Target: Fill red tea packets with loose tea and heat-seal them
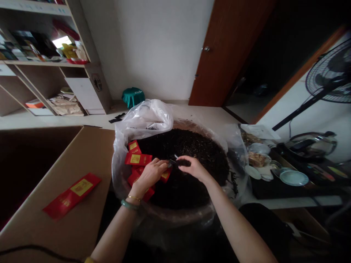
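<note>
A wide round container (189, 215) lined with clear plastic (120, 175) holds dark, dry loose leaves (175, 193) that look like tea. Over its middle, my left hand (152, 173) has its fingers closed on a small shiny thing, too small to name. Facing it, my right hand (194, 170) curls with thumb and fingers closed near a small white-tipped piece (176, 156); dark leaves show inside the curl. A thin dark line spans the gap between the fingertips. Several red packets (138, 159) with yellow labels lie on the leaves, partly beneath my left hand.
At left, an open cardboard box (93, 153) has a red packet (72, 195) on its flap. On the right, a low table (263, 191) bears dishes (294, 178) and a glass-lidded pot (312, 140). A fan (329, 73) stands behind it; a teal bundle (133, 96) sits by the wall.
</note>
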A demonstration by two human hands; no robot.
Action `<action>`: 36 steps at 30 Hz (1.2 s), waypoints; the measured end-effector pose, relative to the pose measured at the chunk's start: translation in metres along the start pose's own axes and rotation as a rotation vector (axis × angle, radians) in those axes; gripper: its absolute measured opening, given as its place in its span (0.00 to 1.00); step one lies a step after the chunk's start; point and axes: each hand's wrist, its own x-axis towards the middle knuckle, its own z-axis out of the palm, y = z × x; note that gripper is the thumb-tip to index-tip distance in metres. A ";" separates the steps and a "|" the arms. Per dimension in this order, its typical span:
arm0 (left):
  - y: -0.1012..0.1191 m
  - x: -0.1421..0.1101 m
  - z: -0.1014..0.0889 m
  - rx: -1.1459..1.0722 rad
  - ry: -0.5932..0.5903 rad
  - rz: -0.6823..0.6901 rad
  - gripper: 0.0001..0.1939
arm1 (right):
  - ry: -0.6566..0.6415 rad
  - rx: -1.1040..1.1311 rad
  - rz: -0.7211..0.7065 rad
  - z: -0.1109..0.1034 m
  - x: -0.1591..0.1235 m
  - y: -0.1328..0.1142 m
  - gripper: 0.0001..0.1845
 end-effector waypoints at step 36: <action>-0.001 -0.009 0.021 -0.027 0.465 -0.149 0.05 | -0.379 -0.702 0.049 0.013 0.055 -0.098 0.14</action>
